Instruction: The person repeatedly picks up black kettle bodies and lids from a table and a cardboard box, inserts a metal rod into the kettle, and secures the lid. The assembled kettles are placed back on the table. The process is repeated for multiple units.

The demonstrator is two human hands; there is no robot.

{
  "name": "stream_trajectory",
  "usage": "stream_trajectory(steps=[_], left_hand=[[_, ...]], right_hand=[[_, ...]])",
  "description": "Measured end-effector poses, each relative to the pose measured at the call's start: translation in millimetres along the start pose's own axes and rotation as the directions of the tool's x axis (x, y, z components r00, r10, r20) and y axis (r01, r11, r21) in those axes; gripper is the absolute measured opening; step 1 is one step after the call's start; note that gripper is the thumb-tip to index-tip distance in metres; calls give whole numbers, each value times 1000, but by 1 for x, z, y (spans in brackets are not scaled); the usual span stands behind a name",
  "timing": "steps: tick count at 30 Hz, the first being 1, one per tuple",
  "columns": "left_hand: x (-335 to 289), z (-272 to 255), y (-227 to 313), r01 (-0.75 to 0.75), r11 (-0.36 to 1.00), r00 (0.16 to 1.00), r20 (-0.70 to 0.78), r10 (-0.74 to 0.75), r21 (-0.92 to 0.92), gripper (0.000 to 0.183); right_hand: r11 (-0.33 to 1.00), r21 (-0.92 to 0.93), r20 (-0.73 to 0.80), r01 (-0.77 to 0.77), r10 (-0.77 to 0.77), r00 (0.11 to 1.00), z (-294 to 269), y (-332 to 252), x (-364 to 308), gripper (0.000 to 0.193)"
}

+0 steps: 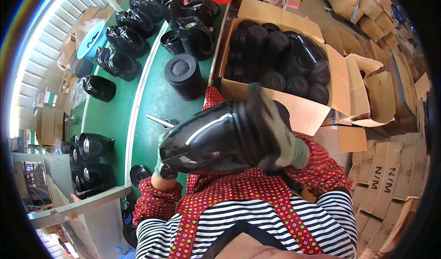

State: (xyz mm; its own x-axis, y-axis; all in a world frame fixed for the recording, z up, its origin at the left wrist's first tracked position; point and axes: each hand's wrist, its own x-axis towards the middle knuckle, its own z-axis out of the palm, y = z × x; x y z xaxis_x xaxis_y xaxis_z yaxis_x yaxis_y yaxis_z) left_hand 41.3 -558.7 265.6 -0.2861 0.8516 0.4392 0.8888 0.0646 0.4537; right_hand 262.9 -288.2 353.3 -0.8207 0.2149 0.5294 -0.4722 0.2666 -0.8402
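A glossy black jug body (202, 142) lies sideways across my lap, above the bench edge. My left hand (161, 155), gloved, is closed around its left end; most of its fingers are hidden behind the jug. At the other end, my gloved right hand (285, 139) grips the jug's ribbed black base (248, 132), its dark fingertips slightly blurred. Just beyond the jug, a metal rod (159, 121) sticks out over the green bench. Farther off stands a stack of round black bases (183, 75). Left of my left hand is a black disc (139, 174).
Rows of black jugs (131, 38) stand on the green bench (151, 93), with more jugs (94, 162) at the near left. To the right, an open carton (287, 96) holds many round black parts. Flattened cartons (383, 176) lie beyond, and a blue basin (93, 40) sits far left.
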Motion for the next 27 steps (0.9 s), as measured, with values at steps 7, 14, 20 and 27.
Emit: stream_trajectory(steps=[7, 14, 20, 27], left_hand=[[48, -36, 58, -163, 986, 939, -302, 167, 38, 53], [35, -18, 46, 335, 401, 891, 148, -429, -853, 67], [86, -64, 77, -262, 965, 964, 38, 261, 20, 42], [12, -4, 3, 386, 656, 923, 259, -286, -649, 60]], right_hand=[[677, 588, 44, -442, 520, 853, 8, 19, -23, 59], [999, -6, -117, 38, -38, 992, 13, 11, -26, 65], [684, 594, -54, -423, 559, 827, 22, 44, -51, 55], [913, 326, -92, -247, 291, 952, 30, 27, -32, 75]])
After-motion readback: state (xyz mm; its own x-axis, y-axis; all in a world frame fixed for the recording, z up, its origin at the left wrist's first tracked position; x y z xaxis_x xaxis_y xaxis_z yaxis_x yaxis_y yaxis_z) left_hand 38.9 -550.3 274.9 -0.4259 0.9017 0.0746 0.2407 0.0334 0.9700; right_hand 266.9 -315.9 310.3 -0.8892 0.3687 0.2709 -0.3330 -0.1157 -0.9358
